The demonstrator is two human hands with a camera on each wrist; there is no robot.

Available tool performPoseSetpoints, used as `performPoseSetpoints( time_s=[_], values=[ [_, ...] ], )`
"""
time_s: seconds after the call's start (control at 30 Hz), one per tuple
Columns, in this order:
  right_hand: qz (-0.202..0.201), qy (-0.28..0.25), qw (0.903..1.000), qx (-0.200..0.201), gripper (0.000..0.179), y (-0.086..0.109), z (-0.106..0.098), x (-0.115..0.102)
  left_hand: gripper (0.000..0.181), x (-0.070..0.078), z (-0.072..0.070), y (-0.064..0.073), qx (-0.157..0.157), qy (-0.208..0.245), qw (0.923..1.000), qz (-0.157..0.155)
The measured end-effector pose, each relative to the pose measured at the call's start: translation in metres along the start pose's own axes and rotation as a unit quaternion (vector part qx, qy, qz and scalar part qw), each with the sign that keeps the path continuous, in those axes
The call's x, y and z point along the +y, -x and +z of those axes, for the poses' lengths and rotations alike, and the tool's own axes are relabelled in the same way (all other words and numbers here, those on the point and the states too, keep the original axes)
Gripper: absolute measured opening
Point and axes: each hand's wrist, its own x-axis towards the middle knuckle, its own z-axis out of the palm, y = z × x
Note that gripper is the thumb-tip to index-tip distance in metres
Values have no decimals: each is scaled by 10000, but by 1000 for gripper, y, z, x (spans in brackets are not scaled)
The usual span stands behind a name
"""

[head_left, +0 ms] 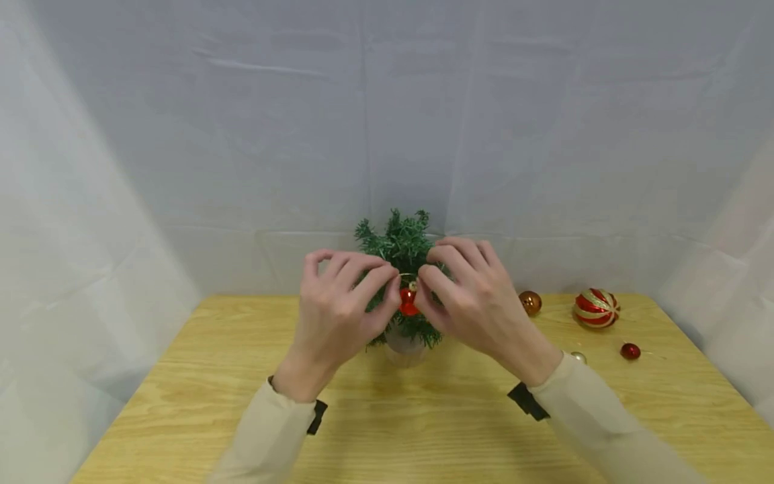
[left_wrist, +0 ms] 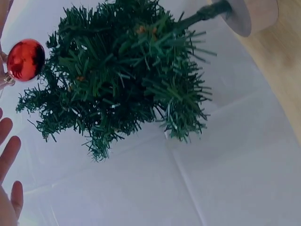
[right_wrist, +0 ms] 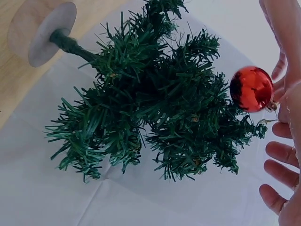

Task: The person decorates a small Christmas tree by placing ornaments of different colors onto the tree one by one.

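Observation:
A shiny red bauble (head_left: 409, 302) hangs in front of the small green artificial Christmas tree (head_left: 399, 235), between my two hands. Its thin gold string (head_left: 408, 274) is spread between them. My left hand (head_left: 338, 302) pinches the string's left side between thumb and index finger, while my right hand (head_left: 474, 296) pinches the right side near the gold cap. In the right wrist view the bauble (right_wrist: 251, 89) overlaps the tree's upper branches, and the other fingers (right_wrist: 281, 153) are spread loosely. The left wrist view shows the bauble (left_wrist: 26, 60) beside the branches, with the left hand partly cut off.
The tree stands on a pale round base (head_left: 405, 351) on the wooden table (head_left: 423, 423). To the right lie a copper bauble (head_left: 530, 303), a red-and-gold striped bauble (head_left: 596, 308) and a small dark red one (head_left: 630, 351). My right sleeve partly hides a pale bauble (head_left: 578, 357).

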Motion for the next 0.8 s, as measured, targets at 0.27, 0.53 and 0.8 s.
performPoseSetpoints(
  time_s=[0.27,0.53,0.8],
  values=[
    [304,228,9993,19,18,-12,9,3,16,-8,3,-7,-163,-424,9989,-123],
    [787,112,9968,65,14,-21,13,4,18,-9,6,-18,-470,-751,9944,-577],
    [1180,25,9929,-118,17,-26,15,4,19,-8,12,-24,-785,-568,9889,-1128]
  ],
)
